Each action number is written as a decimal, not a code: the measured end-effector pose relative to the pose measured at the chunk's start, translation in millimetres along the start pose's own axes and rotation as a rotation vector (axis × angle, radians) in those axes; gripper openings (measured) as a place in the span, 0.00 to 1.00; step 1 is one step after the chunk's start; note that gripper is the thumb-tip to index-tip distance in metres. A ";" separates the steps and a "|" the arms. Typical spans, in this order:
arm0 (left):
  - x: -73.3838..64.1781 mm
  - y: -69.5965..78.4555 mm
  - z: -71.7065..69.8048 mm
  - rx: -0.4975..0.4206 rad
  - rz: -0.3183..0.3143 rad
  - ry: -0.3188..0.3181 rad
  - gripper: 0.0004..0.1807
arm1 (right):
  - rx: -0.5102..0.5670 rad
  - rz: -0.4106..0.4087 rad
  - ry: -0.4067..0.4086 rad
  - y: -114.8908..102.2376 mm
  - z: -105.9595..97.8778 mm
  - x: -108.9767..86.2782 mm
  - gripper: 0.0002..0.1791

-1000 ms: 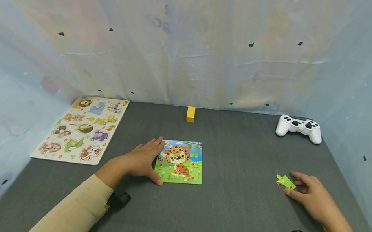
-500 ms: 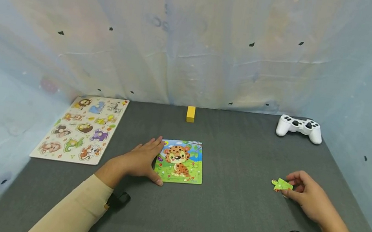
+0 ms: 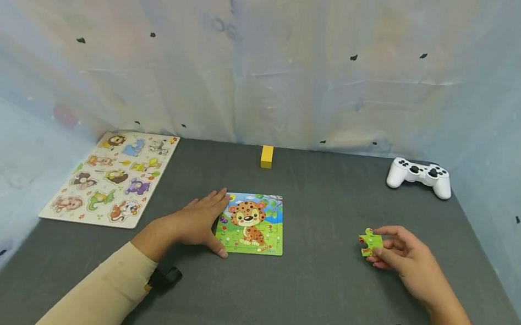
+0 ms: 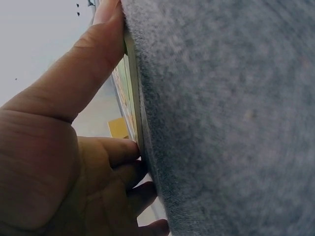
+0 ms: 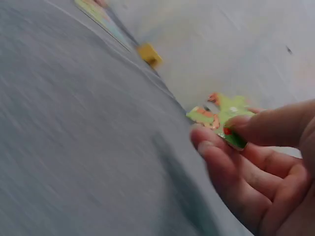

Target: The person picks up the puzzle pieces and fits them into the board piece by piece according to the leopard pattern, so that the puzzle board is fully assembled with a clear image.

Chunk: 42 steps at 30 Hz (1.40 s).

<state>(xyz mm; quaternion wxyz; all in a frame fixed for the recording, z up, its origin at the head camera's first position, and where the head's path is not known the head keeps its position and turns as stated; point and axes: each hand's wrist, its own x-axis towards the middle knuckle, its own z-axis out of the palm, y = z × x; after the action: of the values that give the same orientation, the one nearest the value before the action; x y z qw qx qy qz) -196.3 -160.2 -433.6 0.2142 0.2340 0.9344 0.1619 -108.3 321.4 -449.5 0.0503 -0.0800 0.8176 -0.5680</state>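
Observation:
A square jigsaw puzzle (image 3: pixel 253 228) with a spotted leopard cub on green grass lies flat in the middle of the head view. My left hand (image 3: pixel 197 223) rests at its left side, thumb and fingers spread and touching its edge. In the left wrist view the puzzle's edge (image 4: pixel 129 83) shows thin beside the thumb. Off to the right, my right hand (image 3: pixel 409 258) pinches a green jigsaw piece (image 3: pixel 369 241) between thumb and fingers. The right wrist view shows this piece (image 5: pixel 229 108) raised off the table, with orange and red marks on it.
A white animal puzzle board (image 3: pixel 113 178) lies at the left on the dark grey table (image 3: pixel 301 301). A yellow block (image 3: pixel 267 157) stands at the back edge, and a white game controller (image 3: pixel 420 177) at the back right. Pale sheets (image 3: pixel 294 67) enclose the table.
My right hand has brought the jigsaw piece leftward and slightly away from me, lifting and turning it in its fingers. The left hand stays at the puzzle's side.

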 end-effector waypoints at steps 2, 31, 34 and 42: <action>-0.2 -0.3 -0.4 0.002 -0.002 0.002 0.78 | -0.016 -0.013 0.000 -3.4 12.1 4.4 0.17; 0.7 -1.5 -0.7 0.012 -0.008 -0.003 0.79 | -0.032 -0.075 -0.169 -32.7 156.1 73.5 0.14; 1.2 -1.6 -0.6 0.012 -0.006 0.001 0.79 | -0.164 -0.159 -0.120 -33.4 155.5 70.2 0.14; 1.0 -0.4 0.9 0.011 -0.006 0.001 0.78 | -0.598 -0.424 -0.203 -41.9 160.7 53.6 0.27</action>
<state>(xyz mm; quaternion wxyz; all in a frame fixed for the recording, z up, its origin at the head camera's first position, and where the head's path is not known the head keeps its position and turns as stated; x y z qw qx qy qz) -196.8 -159.9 -434.8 0.2129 0.2321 0.9362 0.1561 -129.9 149.1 -465.9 -0.0130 -0.3144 0.9034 -0.2914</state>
